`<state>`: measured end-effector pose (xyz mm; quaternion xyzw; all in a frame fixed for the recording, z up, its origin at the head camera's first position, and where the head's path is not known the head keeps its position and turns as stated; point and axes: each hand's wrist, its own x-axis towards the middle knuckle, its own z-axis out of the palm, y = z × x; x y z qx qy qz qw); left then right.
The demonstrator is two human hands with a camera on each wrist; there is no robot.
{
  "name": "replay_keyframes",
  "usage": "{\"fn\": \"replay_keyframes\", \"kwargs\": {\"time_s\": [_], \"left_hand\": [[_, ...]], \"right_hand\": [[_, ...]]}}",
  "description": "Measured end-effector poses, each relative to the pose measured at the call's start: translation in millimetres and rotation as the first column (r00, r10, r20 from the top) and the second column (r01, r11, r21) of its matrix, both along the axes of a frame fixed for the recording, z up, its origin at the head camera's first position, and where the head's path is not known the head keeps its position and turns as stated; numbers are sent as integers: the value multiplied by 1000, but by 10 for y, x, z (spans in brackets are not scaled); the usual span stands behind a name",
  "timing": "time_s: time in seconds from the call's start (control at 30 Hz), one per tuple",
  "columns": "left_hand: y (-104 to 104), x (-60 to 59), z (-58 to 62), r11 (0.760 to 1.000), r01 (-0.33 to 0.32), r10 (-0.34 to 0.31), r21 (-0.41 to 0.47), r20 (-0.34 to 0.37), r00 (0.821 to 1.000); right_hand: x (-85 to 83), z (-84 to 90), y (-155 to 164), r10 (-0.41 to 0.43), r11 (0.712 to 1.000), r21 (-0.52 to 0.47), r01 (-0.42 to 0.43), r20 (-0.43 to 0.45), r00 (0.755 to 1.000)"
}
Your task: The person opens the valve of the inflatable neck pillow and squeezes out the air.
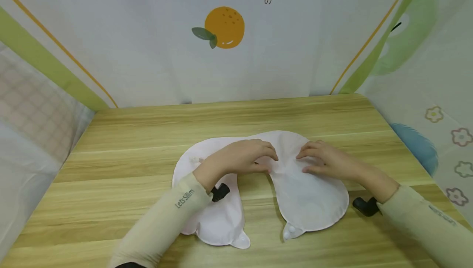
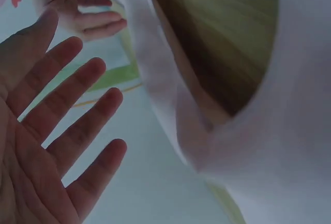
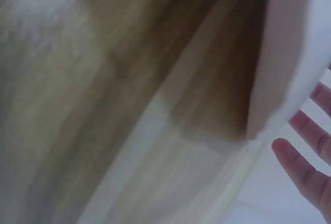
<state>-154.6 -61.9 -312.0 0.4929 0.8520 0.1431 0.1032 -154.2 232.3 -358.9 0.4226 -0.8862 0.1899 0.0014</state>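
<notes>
A: What are the hands doing?

B: Both lie on the middle of a flat, pale pink U-shaped neck pillow [image 1: 303, 194], deflated by the look of it. The left hand [image 1: 245, 156] rests palm down on the pillow's upper arch with its fingers stretched toward the centre; the left wrist view shows those fingers [image 2: 77, 115] straight and spread, gripping nothing. The right hand [image 1: 325, 159] sits just beside it, fingers relaxed and lightly bent, tips pressing the fabric. The two sets of fingertips are near each other but apart.

A: Is either one pinching the material?

B: Not that I can see, though the right wrist view is blurred and catches only a few fingertips [image 3: 305, 167] next to the white edge.

A: And where does the pillow lie?

B: Flat on a wooden table [image 1: 140, 136], its two lobes pointing toward the person, each ending in a small tab with a snap [image 1: 292, 230].

A: Around it?

B: A printed backdrop with an orange [image 1: 224, 27] stands behind the table.
</notes>
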Motion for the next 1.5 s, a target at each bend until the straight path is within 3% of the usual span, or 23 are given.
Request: {"fn": "replay_keyframes", "kwargs": {"time_s": [0.23,0.47,0.73,0.93,1.5], "left_hand": [[304,-155,-134,1000,11,-11,-9,38,999],[460,-211,-251,998,10,-6,-54,81,997],[496,-179,-307,985,-73,89,-155,99,991],[508,-232,-360,975,-79,92,-206,55,994],[462,-324,-400,965,-145,154,-219,22,988]], "right_hand": [[-91,-53,-3,6,1000,-12,-6,26,1000],[-115,-97,-22,4,1000,-1,-3,73,997],[-105,-138,-49,-44,999,5,44,85,995],[-115,-149,-72,-75,997,27,73,97,992],[-120,-158,-65,-113,993,56,108,107,988]]}}
